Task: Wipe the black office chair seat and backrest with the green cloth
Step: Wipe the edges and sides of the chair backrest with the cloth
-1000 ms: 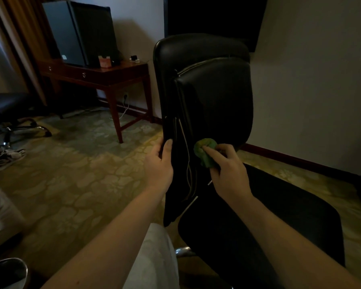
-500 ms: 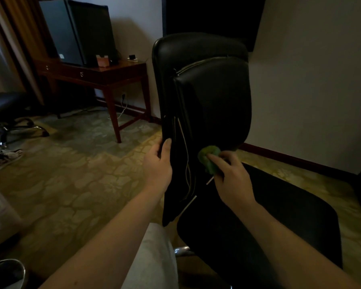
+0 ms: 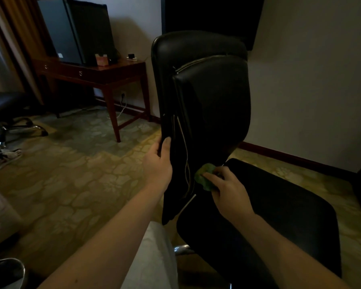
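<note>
- pose: left hand (image 3: 157,163) reaches forward on a stretched arm. Its thumb lies up the face of the tall black leather backrest (image 3: 213,101) and its fingers are hidden round the near edge, so the grip is clamped on that edge.
- pose: right hand (image 3: 227,190) sits lower, knuckles up and wrist bent. Its grip pinches a bunched green cloth (image 3: 204,176), with the fingers curled over it and the forefinger laid across the top.
- The cloth is pressed to the bottom of the backrest, just above the back of the wide black chair seat (image 3: 279,215).
- counts: two hands, one cloth, one backrest, one seat.
- counts, room: one more dark chair (image 3: 6,105) far left, and one sneaker (image 3: 4,157) on the floor near it.
- counts, room: one dark red wooden table (image 3: 104,71) carrying one black boxy cabinet (image 3: 79,32) and one small reddish box (image 3: 102,59).
- edges: the backrest stands upright. The seat spreads to the right, with its far side near the cream wall (image 3: 311,80).
- room: open patterned yellow-green carpet (image 3: 71,174) lies between chair and table on the left.
</note>
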`<state>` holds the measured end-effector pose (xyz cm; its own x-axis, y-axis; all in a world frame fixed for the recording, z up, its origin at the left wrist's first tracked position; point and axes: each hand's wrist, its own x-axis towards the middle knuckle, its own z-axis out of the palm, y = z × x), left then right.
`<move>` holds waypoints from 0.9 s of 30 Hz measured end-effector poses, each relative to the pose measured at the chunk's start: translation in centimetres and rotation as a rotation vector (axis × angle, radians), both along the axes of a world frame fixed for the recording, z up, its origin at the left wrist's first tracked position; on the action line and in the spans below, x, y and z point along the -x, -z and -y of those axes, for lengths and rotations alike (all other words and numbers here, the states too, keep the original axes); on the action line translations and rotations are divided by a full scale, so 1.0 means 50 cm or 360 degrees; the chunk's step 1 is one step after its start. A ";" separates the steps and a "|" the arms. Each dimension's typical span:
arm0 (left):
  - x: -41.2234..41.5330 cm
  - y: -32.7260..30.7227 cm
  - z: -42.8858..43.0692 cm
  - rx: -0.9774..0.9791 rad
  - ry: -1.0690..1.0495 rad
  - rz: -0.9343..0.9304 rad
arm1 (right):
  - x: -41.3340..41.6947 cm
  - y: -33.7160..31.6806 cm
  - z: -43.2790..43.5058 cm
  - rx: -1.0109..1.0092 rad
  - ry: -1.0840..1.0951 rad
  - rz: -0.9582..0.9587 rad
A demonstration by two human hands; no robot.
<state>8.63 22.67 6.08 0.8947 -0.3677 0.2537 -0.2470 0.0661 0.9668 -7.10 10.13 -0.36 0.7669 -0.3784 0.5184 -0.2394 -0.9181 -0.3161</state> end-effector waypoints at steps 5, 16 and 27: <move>0.004 -0.003 0.000 0.0003 -0.0006 -0.0009 | -0.033 -0.082 -0.001 0.0025 0.0038 0.0233; 0.003 0.023 0.001 0.0000 0.0010 -0.0070 | 0.007 -0.011 0.010 -0.0275 0.0114 0.0121; 0.006 0.019 -0.002 -0.0007 0.0013 0.0008 | -0.058 -0.060 -0.035 -0.0234 0.0067 0.0220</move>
<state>8.35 22.75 5.14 0.8903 -0.3761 0.2566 -0.2515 0.0636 0.9658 -4.20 11.90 2.62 0.6742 -0.4880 0.5543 -0.2217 -0.8497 -0.4784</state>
